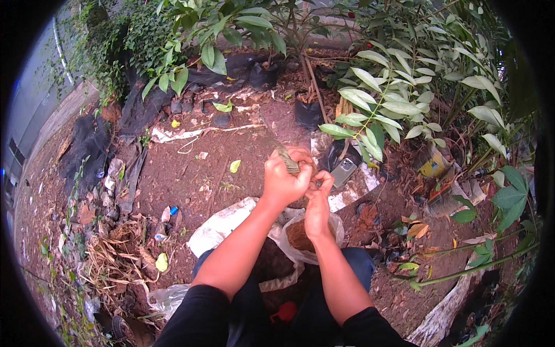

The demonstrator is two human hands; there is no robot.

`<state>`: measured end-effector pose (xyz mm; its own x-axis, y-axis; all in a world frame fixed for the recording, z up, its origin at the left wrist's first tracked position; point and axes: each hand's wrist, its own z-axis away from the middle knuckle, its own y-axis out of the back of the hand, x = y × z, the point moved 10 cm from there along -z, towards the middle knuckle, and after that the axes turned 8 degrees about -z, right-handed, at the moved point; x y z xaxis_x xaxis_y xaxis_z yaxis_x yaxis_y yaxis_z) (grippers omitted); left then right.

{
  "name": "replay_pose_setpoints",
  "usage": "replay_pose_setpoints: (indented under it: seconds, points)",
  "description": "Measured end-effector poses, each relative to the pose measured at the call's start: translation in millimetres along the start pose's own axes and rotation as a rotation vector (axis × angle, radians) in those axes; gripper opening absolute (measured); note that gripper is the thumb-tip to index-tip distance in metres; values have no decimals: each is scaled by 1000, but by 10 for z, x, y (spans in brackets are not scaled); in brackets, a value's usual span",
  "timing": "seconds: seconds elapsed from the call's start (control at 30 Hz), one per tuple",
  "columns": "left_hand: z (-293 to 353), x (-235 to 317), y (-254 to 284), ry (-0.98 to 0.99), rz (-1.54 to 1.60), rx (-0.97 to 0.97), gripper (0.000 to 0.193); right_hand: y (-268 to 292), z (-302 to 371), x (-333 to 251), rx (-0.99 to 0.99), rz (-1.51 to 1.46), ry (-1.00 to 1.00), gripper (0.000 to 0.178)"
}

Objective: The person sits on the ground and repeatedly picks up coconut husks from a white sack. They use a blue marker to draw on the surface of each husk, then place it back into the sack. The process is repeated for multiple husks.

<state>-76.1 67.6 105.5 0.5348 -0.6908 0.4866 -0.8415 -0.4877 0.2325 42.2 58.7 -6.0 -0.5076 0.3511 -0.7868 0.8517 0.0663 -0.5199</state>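
My left hand (281, 178) is closed around a grey-green, folded, leaf-like or cloth-like piece (288, 160), which pokes out between the fingers. Just below and to its right, my right hand (317, 202) has its fingers pinched together close against the left one. What those fingertips hold is hidden and too small to make out. Under my forearms, between my knees, stands a clear plastic bag (336, 231) with brown, crumbly material (300, 236) in it. Beside that lies an open white sack (222, 224) with dark soil inside.
A phone (343, 171) lies beyond my right hand, near black planting bags (308, 113). Leafy branches (376, 110) hang over the right side. Dry straw (113, 251) is heaped at left, and a pale log (445, 309) lies at lower right.
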Motion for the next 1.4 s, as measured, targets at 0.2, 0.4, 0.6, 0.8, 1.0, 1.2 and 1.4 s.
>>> replay_pose_setpoints:
  seconds: [0.2,0.4,0.6,0.8,1.0,1.2,1.4]
  points:
    - [152,71,-233,-193,-51,-217,8,329,-124,144,166,-198,-150,28]
    - [231,-531,-322,619,471,-127,21,443,-295,-392,171,242,191,53]
    - [754,-884,-697,1499,1309,-208,53,-544,45,-604,-310,809,570,81]
    - [918,-731,-855,1417,1222,-250,47,-429,-72,-650,-231,909,569,46]
    - [1085,-742,-880,1319,793,-79,36,72,-199,-479,60,670,222,29]
    - [961,-590,-835,1035,161,-346,24,656,-235,22,268,91,-247,31]
    - [744,-429,-1013,645,642,-526,27,571,-115,311,267,-431,-565,40]
